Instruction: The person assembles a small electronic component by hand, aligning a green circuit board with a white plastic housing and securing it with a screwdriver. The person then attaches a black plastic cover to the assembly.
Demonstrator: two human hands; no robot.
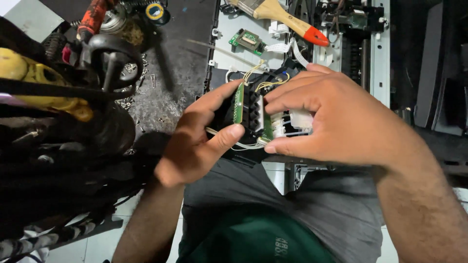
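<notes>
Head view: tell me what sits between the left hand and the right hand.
In the head view, a small black part with a green circuit board sits between the left hand and right hand; both hold it, thin wires trailing from it.

No pkgs, labels, signs or screens in view.

My hands (273,126) and forearms are bare, with no sleeves, gloves, rings or watch showing anywhere on them; fine hair runs along both forearms. My left hand (195,141) and right hand (336,117) have short, plain nails. Below them I wear grey shorts (336,204) and a dark green shirt (253,241) with small pale print near its hem.
</notes>
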